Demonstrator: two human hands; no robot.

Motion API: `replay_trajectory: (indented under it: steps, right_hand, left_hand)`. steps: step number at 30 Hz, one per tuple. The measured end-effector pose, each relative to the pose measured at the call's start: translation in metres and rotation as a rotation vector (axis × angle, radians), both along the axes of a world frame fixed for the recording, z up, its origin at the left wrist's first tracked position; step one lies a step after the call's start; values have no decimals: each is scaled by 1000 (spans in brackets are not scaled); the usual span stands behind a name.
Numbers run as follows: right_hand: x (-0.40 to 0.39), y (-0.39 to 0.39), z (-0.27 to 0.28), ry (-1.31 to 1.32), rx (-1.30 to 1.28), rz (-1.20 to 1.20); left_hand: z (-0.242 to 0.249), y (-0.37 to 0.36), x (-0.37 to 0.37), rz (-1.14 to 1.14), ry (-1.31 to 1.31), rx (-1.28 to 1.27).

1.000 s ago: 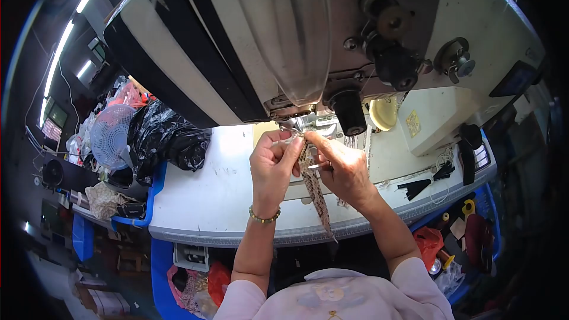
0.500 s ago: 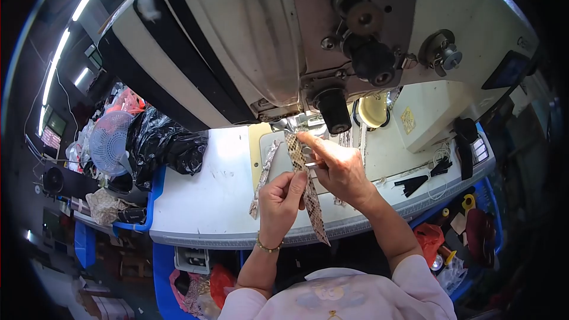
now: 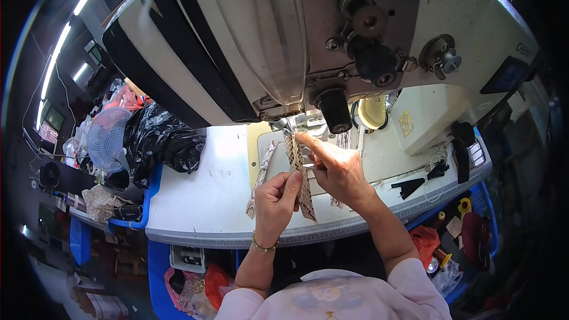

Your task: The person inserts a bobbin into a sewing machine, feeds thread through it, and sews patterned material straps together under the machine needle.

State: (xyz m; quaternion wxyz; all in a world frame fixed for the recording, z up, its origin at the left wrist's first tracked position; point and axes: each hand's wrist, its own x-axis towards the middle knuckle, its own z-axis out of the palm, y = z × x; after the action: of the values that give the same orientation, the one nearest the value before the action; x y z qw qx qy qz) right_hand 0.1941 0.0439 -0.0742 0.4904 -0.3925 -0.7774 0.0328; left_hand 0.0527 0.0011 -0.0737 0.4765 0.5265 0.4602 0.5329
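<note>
A snakeskin-patterned strip (image 3: 294, 153) runs from under the sewing machine's needle area toward me, its lower end hanging loose. My left hand (image 3: 277, 198) pinches the strip between thumb and fingers, near its lower part. Close to the needle, the outstretched index finger of my right hand (image 3: 344, 172) presses on the strip's upper part. That hand's other fingers are curled around a small shiny metal tool (image 3: 309, 166), whose kind I cannot make out. The sewing machine head (image 3: 355, 41) hangs over both hands, and the needle itself is hidden.
Another patterned strip (image 3: 261, 181) lies left of my hands on the white table (image 3: 195, 201). Black scraps (image 3: 409, 186) and white cord lie on the right. Blue bins (image 3: 160, 278) stand below the front edge. A black plastic bag (image 3: 166, 142) and a blue basket (image 3: 108, 140) are left.
The strip has moved forward under the machine, so less of it hangs below my left hand. Both hands keep nearly the same place and hold.
</note>
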Motion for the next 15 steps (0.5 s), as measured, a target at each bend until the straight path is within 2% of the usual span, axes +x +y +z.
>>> replay_trajectory:
  steps: [10,15]
  right_hand:
    - [-1,0,0,0,3,2]
    - [-1,0,1,10,13,-1]
  left_hand:
    - [0,-5,-3,15,19,-40]
    - [2,0,-7,-53,64,1]
